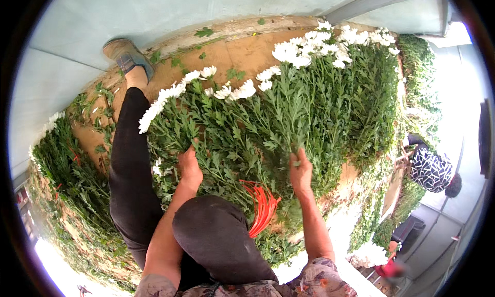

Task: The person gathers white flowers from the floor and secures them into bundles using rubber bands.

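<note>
My left hand (190, 165) is closed around the stems of a bunch of white chrysanthemums (174, 125), whose blooms form a row at the upper left. Leafy stems hide part of its fingers. My right hand (301, 172) grips the lower stem of a chrysanthemum (290, 104) with its leaves spread upward over the pile. Between the hands lie more chrysanthemum stems (236, 142), their white heads (239, 91) pointing to the wall. A bundle of thin red ties (263, 210) rests beside my bent knee, on or against the greenery.
A thick pile of white-headed chrysanthemums (348, 88) fills the right side. Bunches with red ties (77, 177) lie left of my outstretched leg (131, 173). Loose leaves litter the brown boards (247, 51) along the pale wall (174, 11). Another person (431, 169) is at far right, beside heaped greenery.
</note>
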`<state>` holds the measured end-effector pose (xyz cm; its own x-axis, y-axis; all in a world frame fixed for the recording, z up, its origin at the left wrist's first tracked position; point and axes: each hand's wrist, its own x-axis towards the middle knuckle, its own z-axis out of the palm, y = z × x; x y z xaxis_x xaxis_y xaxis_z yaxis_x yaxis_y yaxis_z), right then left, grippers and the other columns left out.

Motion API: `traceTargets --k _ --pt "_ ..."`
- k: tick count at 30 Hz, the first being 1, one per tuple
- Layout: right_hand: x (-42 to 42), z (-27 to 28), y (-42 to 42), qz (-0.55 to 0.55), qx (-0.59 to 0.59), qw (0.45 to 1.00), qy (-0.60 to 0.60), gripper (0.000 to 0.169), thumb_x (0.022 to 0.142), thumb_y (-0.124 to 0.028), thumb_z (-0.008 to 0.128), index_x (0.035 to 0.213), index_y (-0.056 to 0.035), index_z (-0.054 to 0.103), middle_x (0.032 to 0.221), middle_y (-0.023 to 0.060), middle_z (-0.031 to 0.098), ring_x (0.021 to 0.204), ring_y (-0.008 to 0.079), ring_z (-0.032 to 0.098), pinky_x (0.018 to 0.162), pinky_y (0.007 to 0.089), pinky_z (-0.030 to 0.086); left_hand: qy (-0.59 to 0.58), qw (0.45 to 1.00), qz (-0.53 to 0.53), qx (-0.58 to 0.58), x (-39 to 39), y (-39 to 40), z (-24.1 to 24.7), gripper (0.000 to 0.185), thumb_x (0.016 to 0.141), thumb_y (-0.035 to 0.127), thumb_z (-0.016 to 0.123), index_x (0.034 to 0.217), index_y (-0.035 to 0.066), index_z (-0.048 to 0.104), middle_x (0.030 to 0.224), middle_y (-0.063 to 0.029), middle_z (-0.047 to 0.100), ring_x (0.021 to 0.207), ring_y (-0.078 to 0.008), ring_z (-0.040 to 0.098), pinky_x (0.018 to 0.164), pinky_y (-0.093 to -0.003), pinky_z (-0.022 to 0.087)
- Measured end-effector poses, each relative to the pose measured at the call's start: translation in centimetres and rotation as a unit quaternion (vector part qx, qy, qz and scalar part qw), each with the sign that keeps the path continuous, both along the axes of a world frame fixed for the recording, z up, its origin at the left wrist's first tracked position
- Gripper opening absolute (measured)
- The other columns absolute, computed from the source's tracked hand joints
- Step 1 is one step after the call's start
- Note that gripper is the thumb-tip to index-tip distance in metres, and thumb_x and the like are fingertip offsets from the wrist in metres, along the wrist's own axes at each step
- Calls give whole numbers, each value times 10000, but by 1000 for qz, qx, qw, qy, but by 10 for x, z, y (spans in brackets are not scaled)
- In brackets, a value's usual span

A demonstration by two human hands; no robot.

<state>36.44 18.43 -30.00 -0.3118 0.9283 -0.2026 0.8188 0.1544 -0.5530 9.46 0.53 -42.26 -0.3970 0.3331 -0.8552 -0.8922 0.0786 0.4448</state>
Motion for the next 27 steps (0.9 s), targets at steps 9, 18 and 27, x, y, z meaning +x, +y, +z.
traceTargets --k 9,18,27 --pt "-4 -21 49 115 166 947 -248 645 780 -291 770 1312 -66 484 1152 131 607 1073 282 549 927 434 377 -3 1000 28 -7 2 4 14 589 804 321 762 1273 49 534 1244 -69 548 1143 -234 483 991 -444 367" --pt "-23 -54 16 19 140 989 -50 362 854 -256 681 1139 -51 594 902 152 655 846 323 630 753 441 487 -5 995 -51 -80 -1 1 0 1167 695 516 810 1448 -75 141 1480 -200 270 1359 -328 254 1126 -516 173" --pt "-3 -44 18 -17 -101 995 -18 387 910 -299 607 1112 30 590 944 249 651 888 404 625 782 433 475 79 993 -6 -86 9 4 3 434 868 330 691 1177 37 604 1134 -43 608 970 -196 576 844 -411 444"
